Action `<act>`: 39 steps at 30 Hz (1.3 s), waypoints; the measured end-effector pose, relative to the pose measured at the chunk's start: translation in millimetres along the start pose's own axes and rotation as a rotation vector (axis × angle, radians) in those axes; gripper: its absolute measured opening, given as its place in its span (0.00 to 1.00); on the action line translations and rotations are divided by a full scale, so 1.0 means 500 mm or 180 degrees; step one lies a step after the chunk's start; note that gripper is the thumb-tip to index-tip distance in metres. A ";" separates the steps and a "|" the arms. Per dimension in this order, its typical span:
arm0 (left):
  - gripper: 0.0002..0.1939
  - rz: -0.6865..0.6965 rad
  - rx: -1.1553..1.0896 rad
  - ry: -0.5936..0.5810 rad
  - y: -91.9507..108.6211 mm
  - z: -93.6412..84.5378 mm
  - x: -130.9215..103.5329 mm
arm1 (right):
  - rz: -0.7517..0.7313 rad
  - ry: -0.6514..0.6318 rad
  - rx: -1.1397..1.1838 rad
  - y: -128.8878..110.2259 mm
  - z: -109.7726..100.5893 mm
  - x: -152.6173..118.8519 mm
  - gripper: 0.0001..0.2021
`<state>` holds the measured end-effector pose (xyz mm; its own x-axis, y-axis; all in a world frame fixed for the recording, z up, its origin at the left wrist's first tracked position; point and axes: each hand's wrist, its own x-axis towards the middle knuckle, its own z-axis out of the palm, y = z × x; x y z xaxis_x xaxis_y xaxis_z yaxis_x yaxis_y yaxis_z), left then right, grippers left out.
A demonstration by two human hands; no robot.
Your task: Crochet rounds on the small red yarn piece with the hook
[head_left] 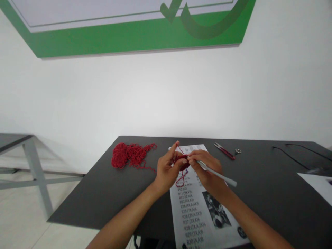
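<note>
L hand (pixel 167 169) fingers pinch red crochet pc (pixel 184 165), mostly hidden; R hand (pixel 207 168) fingers clamped on grey hook (pixel 219 175), tip unclear; sheet (pixel 190 207) cut off near.

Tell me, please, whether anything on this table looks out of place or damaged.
Only the loose red yarn strands stand out: they lie in a tangled-looking heap beside the ball, left of the left hand, rather than wound up. I see no clear damage.
</note>
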<state>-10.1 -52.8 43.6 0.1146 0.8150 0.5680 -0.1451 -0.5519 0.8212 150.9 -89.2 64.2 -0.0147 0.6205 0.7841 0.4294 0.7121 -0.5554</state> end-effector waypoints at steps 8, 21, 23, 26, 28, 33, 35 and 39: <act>0.28 0.0551 0.0644 0.0154 -0.001 -0.019 0.025 | 0.1313 -0.0518 0.0780 -0.013 -0.017 0.013 0.10; 0.22 0.0095 0.0562 0.0475 -0.003 -0.025 0.032 | 0.1147 -0.0171 0.1110 0.005 0.024 -0.026 0.11; 0.22 0.0131 0.0595 0.0363 -0.002 -0.025 0.030 | 0.1458 -0.0076 0.1863 0.010 0.022 -0.016 0.13; 0.21 0.0166 0.0644 0.0167 0.005 -0.017 0.023 | 0.1682 0.0125 0.2793 0.028 0.026 -0.005 0.15; 0.18 0.0222 0.0596 0.0104 0.010 -0.008 0.015 | 0.1758 0.0132 0.2902 0.042 0.031 -0.006 0.15; 0.23 0.0278 0.0564 0.0090 0.014 0.002 0.002 | 0.1197 0.0177 0.1973 0.041 0.029 -0.015 0.12; 0.23 0.0297 0.0647 0.0108 0.015 0.002 0.000 | 0.0765 0.0118 0.1204 0.028 0.023 -0.016 0.10; 0.20 -0.0113 0.0322 0.0146 0.019 0.009 -0.004 | -0.0137 -0.0081 -0.0222 0.013 0.012 -0.023 0.08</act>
<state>-7.2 -60.6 50.7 0.0725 0.8403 0.5373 -0.0415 -0.5357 0.8434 148.4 -89.6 50.0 -0.0570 0.5985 0.7991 0.4896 0.7143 -0.5000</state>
